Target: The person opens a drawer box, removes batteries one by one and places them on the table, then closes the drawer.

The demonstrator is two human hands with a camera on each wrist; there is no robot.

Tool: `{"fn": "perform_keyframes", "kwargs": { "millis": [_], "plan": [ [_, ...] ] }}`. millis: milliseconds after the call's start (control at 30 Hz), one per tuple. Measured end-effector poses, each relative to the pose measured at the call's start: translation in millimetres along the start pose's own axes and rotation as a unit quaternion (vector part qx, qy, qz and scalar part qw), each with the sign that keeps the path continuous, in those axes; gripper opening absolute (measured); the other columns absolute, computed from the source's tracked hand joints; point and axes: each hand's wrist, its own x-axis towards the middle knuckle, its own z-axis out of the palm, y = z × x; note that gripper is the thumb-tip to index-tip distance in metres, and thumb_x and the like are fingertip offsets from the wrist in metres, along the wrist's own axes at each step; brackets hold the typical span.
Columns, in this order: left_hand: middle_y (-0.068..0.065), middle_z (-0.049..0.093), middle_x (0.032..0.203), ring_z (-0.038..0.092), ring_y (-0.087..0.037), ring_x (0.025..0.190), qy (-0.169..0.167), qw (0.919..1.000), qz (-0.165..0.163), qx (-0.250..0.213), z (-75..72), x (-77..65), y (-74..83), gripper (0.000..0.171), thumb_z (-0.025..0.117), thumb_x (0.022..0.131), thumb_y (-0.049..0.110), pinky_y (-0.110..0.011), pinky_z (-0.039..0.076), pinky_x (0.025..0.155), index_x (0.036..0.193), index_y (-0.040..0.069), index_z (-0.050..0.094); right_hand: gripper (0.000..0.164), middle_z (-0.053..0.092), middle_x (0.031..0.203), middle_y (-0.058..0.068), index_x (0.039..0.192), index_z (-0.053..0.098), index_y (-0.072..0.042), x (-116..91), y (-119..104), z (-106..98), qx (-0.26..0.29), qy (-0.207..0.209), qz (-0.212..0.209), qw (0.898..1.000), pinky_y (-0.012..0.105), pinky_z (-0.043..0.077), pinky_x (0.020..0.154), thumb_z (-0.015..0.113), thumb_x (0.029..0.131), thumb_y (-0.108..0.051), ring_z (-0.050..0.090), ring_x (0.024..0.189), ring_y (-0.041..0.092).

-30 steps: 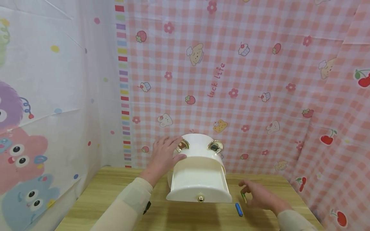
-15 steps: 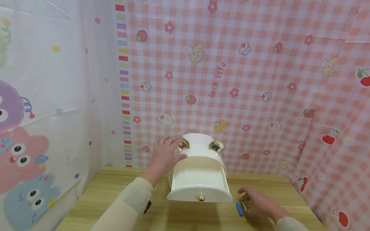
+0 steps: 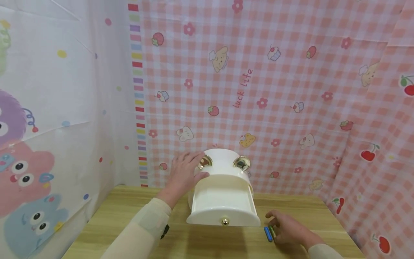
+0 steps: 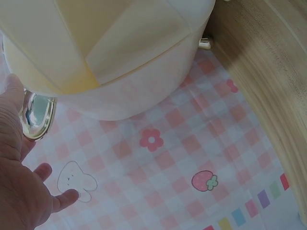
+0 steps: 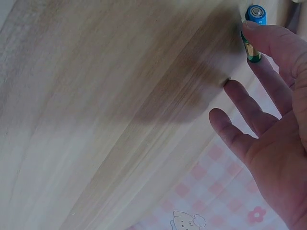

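Your right hand [image 3: 289, 226] pinches the green battery [image 5: 252, 53], now joining the blue one [image 3: 268, 234]. Your loose left hand [image 3: 184, 173] touches the cabinet [image 3: 222, 162].

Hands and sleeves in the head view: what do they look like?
The left sleeve is cream, with a faint greenish patch near its cuff; the right sleeve, cut off by the frame, looks plain cream. The left hand and right hand are bare, with no glove or ring visible.
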Motion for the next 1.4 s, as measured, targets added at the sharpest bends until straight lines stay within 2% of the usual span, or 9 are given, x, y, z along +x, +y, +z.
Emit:
{"fn": "perform_keyframes", "kwargs": {
  "millis": [267, 867, 1400],
  "plan": [
    [-0.006, 0.055, 0.162, 0.044, -0.042, 0.152, -0.006, 1.0, -0.003, 0.0, -0.6, -0.3, -0.5, 0.074, 0.071, 0.099, 0.054, -0.074, 0.025, 0.127, 0.161, 0.018, 0.05, 0.068, 0.078, 0.116, 0.016, 0.132, 0.057, 0.002, 1.9, -0.9, 1.4, 0.01, -0.008, 0.007, 1.0, 0.069, 0.055, 0.097, 0.084, 0.07, 0.008, 0.069, 0.116, 0.049],
    [-0.006, 0.054, 0.163, 0.042, -0.04, 0.153, -0.015, 0.9999, -0.006, -0.001, -1.8, -0.2, -0.1, 0.074, 0.07, 0.099, 0.054, -0.073, 0.026, 0.127, 0.161, 0.019, 0.05, 0.07, 0.078, 0.115, 0.016, 0.132, 0.058, -0.001, 2.7, -1.1, 4.7, 0.011, -0.002, 0.026, 1.0, 0.078, 0.048, 0.101, 0.086, 0.068, 0.008, 0.068, 0.118, 0.05],
    [-0.005, 0.055, 0.162, 0.043, -0.042, 0.152, -0.01, 0.9999, -0.007, -0.001, -2.0, 0.7, 0.4, 0.073, 0.071, 0.098, 0.053, -0.073, 0.028, 0.125, 0.16, 0.018, 0.051, 0.071, 0.077, 0.123, 0.018, 0.134, 0.058, 0.001, 3.4, -2.1, 4.8, 0.018, -0.01, 0.029, 0.999, 0.078, 0.045, 0.106, 0.086, 0.069, 0.007, 0.065, 0.125, 0.052]
  ]
}}
